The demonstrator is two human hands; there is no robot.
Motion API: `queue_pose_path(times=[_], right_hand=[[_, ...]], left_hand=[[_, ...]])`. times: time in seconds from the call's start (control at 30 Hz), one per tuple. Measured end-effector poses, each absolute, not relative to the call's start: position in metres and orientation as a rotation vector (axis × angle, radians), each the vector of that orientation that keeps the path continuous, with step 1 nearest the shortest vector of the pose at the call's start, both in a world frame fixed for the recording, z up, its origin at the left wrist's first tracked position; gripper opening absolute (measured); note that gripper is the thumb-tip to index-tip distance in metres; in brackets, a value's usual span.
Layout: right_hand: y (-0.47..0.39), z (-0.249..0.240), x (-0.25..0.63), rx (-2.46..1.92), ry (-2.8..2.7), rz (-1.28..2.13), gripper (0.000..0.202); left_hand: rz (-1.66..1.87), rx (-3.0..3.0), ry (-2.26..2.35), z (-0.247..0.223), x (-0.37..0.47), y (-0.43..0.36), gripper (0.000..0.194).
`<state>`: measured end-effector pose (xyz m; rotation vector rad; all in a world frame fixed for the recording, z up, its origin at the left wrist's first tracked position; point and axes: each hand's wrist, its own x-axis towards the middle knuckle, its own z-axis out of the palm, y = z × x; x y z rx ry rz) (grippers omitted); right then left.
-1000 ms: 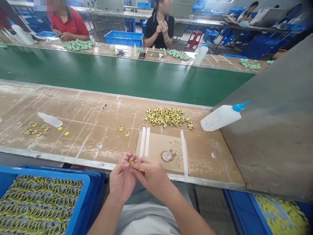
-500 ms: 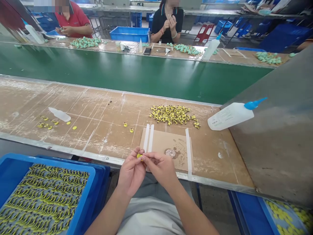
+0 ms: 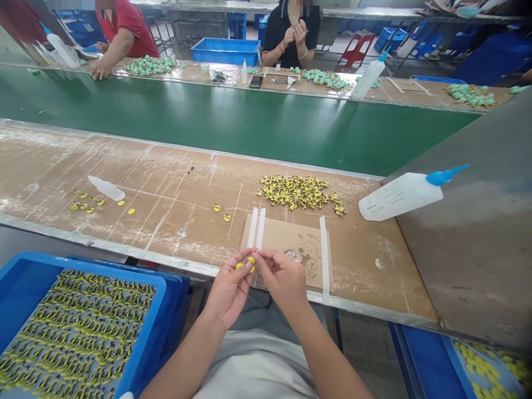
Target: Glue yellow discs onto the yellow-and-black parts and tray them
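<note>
Brown bench (image 3: 62, 160) across the foreground, top glossy with clear tape, edge pale. Beyond it, green strip (image 3: 208, 116) — smooth, streaked with soft pale reflections. Then far bench (image 3: 191, 71), brown-topped, running alongside. At right, grey panel (image 3: 477, 233), upright, metal-looking, scuffed low down. Behind far bench: blue crate (image 3: 226, 54), red stool (image 3: 356, 51), blue bins (image 3: 490, 61) to the right. Farther back, long pale table (image 3: 249, 8). Floor (image 3: 361, 354) grey, dim under brown bench — lighter at rear. Light cool, diffuse.
</note>
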<state>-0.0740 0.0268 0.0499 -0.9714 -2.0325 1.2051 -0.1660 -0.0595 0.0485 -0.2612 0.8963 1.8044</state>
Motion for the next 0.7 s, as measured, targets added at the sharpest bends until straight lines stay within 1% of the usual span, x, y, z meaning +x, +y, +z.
queue_pose_path(times=[0.13,0.37,0.7], right_hand=[[0.0262,0.053,-0.0712,-0.982,-2.008,1.198,0.015],[0.0273,0.0583,-0.0668,-0.799,-2.112,1.163,0.014],[0.0277,0.0586,-0.0639,-0.828,-2.161,1.216,0.016]], left_hand=[[1.812,-0.273,0.931,0.0503,-0.1669,-0.0604,0.026],[1.808,-0.229,0.973,0.0491,-0.1695,-0.0623,0.025],[1.808,-0.219,0.99,0.0462,-0.1707,-0.062,0.026]])
